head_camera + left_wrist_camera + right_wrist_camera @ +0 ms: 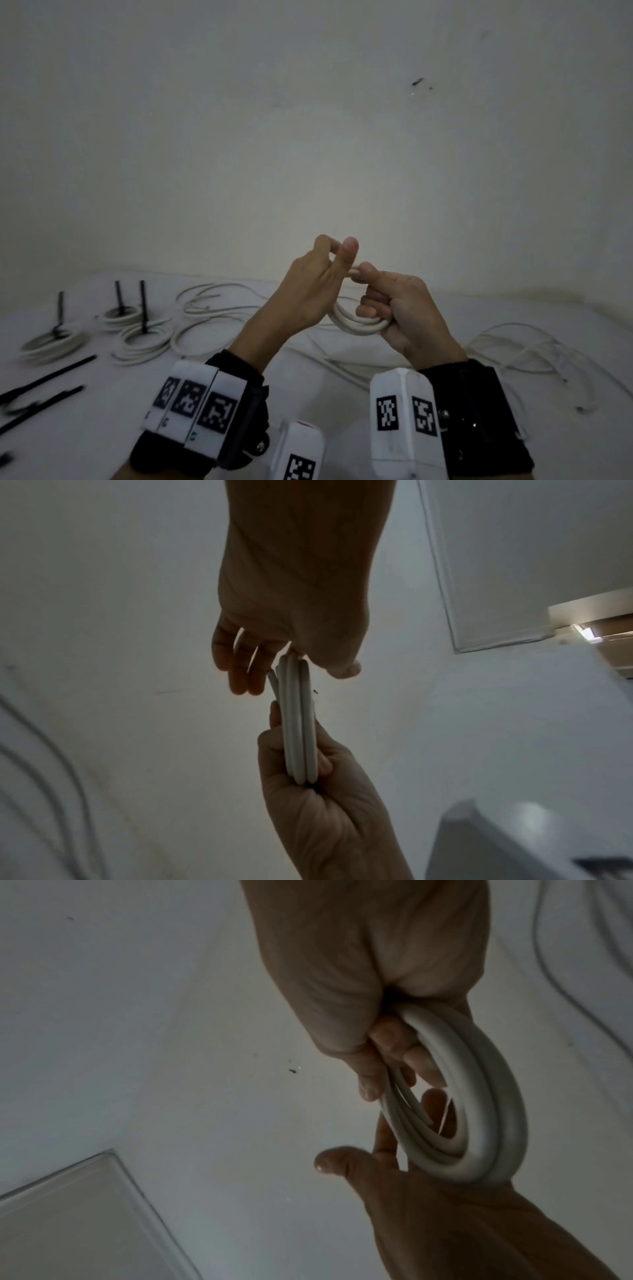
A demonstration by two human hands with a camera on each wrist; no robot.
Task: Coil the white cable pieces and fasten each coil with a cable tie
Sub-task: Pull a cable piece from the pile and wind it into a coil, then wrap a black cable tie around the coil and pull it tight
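I hold a small coil of white cable [356,325] in the air in front of me. My right hand [404,308] grips one side of the coil [479,1096] in a fist, thumb on top. My left hand [308,284] meets the coil's other side. Its fingers [435,1104] lie fairly straight behind the loop while its thumb [329,1161] stands free of the cable. In the left wrist view the coil [298,723] runs edge-on from the left hand [291,588] down into the right fist [325,818]. There is no tie on this coil.
Three coils with upright black ties [51,342] [120,313] [144,339] lie at the left on the white table [102,428]. Loose black cable ties [48,373] sit near the left front edge. Uncoiled white cable lies behind the hands [212,308] and at the right [531,349].
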